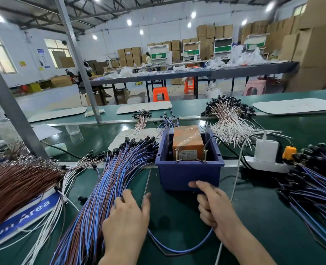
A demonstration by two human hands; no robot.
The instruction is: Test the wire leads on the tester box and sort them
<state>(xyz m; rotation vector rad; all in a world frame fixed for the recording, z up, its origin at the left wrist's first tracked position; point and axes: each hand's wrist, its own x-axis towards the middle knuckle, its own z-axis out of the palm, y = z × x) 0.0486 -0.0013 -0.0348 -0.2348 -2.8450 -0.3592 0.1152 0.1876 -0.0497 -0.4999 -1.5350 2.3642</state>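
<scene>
Curled around one end of a blue lead (179, 251), the right hand (214, 209) holds it tight. Only its index finger is stretched forward, and it touches the front wall of the blue bin (188, 175). From this hand the blue lead hangs in a loop over the green table (253, 217) and goes up again under the left hand (126, 217). The left hand lies palm down on the near end of the big bundle (112, 180) of blue and brown leads, with the thumb spread to the side. Whether its fingers grip the other end of the lead or only rest on the wires, I cannot tell.

Inside the blue bin stands the orange tester box (188, 140). Two metal screws (177, 155) stand upright at its front edge, apart from each other. Behind the bin lies a pile of white leads (229, 125). To the right of the bin is a white power strip (267, 166) with a white charger (266, 151) and an orange plug (289, 152) in it. Just beside it is another heap of blue leads (315, 188) with black ends. Far on the left lies a thick mass of brown wires (15, 184), partly over a blue sign (34, 211).
</scene>
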